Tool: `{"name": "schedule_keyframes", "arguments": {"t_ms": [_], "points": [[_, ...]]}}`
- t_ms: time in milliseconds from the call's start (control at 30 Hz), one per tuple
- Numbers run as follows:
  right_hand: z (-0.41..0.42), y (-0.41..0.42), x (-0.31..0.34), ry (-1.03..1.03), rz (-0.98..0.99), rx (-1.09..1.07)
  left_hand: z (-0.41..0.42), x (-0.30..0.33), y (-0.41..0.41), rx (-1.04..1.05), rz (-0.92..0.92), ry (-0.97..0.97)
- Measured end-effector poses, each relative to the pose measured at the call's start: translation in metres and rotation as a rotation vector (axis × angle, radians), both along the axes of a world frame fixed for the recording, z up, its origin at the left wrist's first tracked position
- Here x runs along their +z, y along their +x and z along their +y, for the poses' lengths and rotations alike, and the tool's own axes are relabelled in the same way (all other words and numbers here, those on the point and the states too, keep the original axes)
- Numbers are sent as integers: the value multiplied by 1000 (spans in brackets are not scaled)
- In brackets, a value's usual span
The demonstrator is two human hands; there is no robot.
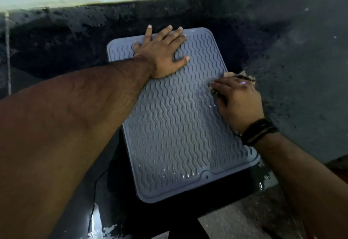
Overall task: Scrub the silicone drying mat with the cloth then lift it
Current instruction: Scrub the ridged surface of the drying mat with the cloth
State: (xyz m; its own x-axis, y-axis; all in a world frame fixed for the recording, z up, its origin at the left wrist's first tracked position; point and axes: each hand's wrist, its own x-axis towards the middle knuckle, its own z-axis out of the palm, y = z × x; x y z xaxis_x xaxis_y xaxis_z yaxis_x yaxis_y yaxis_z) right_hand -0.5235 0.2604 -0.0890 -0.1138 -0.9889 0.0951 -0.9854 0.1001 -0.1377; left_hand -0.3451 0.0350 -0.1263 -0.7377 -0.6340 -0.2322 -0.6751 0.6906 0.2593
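while the left hand presses flat on the silicone drying mat, the right hand grips the cloth at its edge; scrubbing is under way, lifting comes later.

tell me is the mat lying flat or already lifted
Lying flat. The silicone drying mat rests spread on the dark surface, no edge raised. The left hand presses it flat while the right hand holds the cloth at its edge.

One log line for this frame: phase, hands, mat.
phase: scrubbing | left hand: flat on mat | right hand: holds cloth at right edge | mat: flat, not lifted
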Motion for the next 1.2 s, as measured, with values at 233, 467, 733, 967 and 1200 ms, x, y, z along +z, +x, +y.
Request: {"name": "schedule_keyframes", "arguments": {"t_ms": [233, 467, 733, 967, 1200], "points": [[72, 6, 2, -26, -39, -8, -2, -1, 0, 24, 2, 32], [53, 8, 16, -91, -74, -65, -7, -9, 0, 31, 19, 30], [72, 14, -3, -32, -59, -24, 4, 3, 2, 26, 5, 16], [78, 11, 10, -92, -90, -43, 4, 3, 1, -5, 30, -24], [81, 11, -5, -1, -30, -6, 1, -2, 2, -26, 33, -46]]}}
